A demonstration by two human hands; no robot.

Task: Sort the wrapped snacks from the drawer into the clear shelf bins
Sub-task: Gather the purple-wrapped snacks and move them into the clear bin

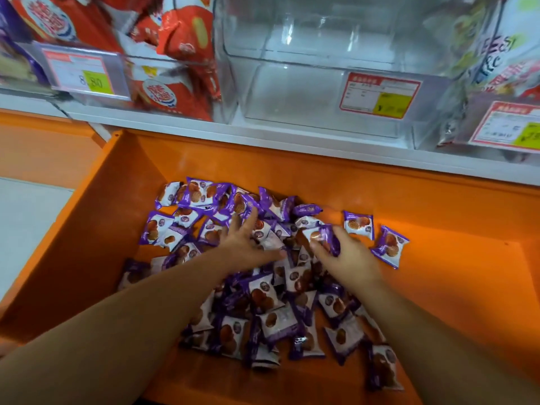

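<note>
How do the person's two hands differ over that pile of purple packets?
The left hand lies flat, fingers spread, on the pile of purple packets; the right hand is curled. The left hand seems to hold nothing; the right hand pinches a single packet. Both are bare and reach into the orange drawer.

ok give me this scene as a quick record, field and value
drawer: orange, open below the shelf
snacks: purple-and-white, heaped in the drawer
left hand: fingers spread, resting on the snacks
right hand: grips one packet at the top of the heap
middle bin: clear, looks empty, price tag on its front
left bin: holds red packs
</note>
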